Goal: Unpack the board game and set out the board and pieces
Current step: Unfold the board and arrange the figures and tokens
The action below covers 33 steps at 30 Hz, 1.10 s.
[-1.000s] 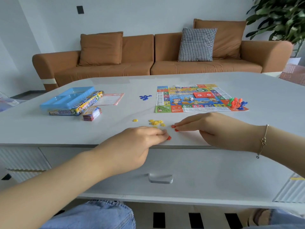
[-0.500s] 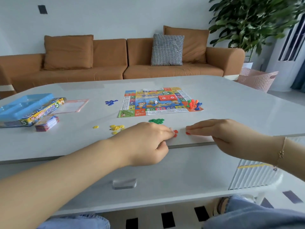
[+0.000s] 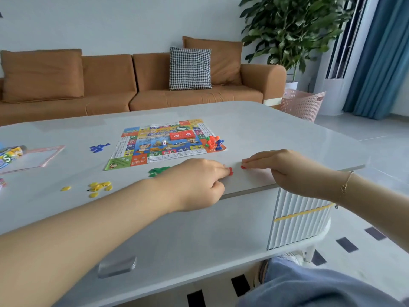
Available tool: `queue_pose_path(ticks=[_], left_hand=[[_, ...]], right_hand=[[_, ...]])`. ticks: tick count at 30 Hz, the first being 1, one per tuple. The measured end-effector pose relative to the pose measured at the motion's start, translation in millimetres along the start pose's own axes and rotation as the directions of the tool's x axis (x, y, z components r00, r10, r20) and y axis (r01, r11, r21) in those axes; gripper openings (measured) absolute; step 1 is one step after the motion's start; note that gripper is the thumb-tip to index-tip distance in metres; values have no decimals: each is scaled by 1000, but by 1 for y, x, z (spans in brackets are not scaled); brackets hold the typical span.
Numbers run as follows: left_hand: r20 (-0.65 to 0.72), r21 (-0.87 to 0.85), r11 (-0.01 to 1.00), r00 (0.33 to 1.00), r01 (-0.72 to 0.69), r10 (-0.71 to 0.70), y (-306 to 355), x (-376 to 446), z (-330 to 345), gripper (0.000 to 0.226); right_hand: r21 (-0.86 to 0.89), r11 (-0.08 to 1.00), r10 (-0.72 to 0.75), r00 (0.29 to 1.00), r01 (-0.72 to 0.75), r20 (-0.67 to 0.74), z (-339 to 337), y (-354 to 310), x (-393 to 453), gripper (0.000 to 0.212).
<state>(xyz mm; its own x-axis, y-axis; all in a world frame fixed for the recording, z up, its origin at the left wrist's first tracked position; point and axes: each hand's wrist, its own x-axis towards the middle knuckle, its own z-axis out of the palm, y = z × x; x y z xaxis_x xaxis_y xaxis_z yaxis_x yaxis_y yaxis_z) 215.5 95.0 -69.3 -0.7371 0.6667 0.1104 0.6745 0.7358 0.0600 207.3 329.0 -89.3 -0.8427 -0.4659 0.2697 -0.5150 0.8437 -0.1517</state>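
Note:
The colourful game board (image 3: 161, 142) lies unfolded on the white table (image 3: 265, 134), with a red card deck (image 3: 181, 135), a white die (image 3: 164, 142) and a cluster of pawns (image 3: 214, 142) on it. Near the table's front edge my left hand (image 3: 194, 182) pinches small red pieces (image 3: 230, 170) at its fingertips. My right hand (image 3: 285, 167) touches another red piece (image 3: 243, 167) with its fingertips, a short gap apart. Green pieces (image 3: 158, 170) lie just behind my left hand, yellow pieces (image 3: 99, 187) to its left and blue pieces (image 3: 98, 147) further back.
The game box (image 3: 8, 156) and a pink-edged sheet (image 3: 37, 158) sit at the left edge. A brown sofa (image 3: 132, 89) stands behind the table, a pink basket (image 3: 303, 104) and a plant at the right. My knee (image 3: 309, 284) is below the table.
The view has swung to the right, so the box and card stack slid out at the left. Both hands have shifted right along the front edge and stay on the red pieces.

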Motion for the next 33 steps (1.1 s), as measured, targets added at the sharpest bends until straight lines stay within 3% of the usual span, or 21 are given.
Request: queue_pose_path(ticks=[3, 7, 14, 18, 24, 29, 33], left_hand=[[19, 0, 1000, 1000, -10, 10, 6, 16, 1, 50], [75, 59, 998, 997, -24, 20, 17, 52, 5, 67], [127, 119, 993, 992, -7, -8, 28, 133, 8, 50], [164, 145, 988, 984, 52, -76, 14, 171, 5, 43], [271, 240, 961, 941, 139, -204, -8, 224, -11, 59], [213, 91, 972, 949, 218, -232, -28, 251, -14, 35], [200, -143, 950, 948, 277, -246, -44, 255, -14, 39]], right_hand=[[-6, 1000, 22, 1000, -22, -3, -4, 8, -4, 72], [-6, 995, 98, 995, -98, -10, -9, 27, -8, 70], [10, 970, 245, 969, -245, -18, -12, 81, 9, 67], [83, 960, 267, 964, -266, -6, -12, 110, 35, 60], [121, 936, 332, 943, -329, -2, -3, 143, 86, 51], [304, 885, 379, 925, -351, -35, 4, 148, 117, 41], [627, 681, 534, 842, -378, -73, 6, 152, 128, 44]])
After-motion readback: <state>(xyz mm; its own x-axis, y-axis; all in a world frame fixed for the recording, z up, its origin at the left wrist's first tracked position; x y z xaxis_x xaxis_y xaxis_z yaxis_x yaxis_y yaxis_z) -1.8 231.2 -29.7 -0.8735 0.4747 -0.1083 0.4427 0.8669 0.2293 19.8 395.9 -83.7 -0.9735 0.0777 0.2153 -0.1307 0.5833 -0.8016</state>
